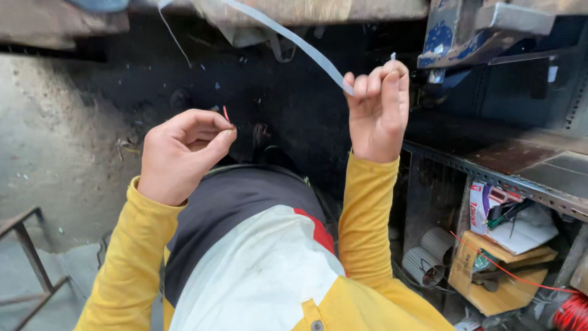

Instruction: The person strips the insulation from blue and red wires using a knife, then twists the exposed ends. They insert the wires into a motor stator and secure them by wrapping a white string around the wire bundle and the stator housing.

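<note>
Setting: workshop corner, dark grimy floor [257,92] below, rough grey wall or slab [55,141] to the left, metal shelving frame [490,175] to the right.

Left hand [184,153]: raised in front of the torso, fingers curled in, thumb and forefinger pinched tight on the end of a thin red wire [226,113]; only a short tip of the wire shows above the fingertips.

Right hand [378,110]: raised higher, well apart from the left, fingers closed in a loose fist around a pale translucent strip [294,40]. The strip runs from the fist up and to the left towards the top edge of the view; a short end sticks out above the fingers.

Clothing: yellow sleeves [367,214], shirt with dark, white and red panels.

Shelf contents, lower right: two grey ribbed cylinders [429,257] lying on their sides, wooden box [490,276], small carton and papers [514,224], spool of red wire [572,312] with a loose strand running across the box.

Other: blue-painted metal part [471,30] at upper right; rusty metal frame [24,257] at lower left.
</note>
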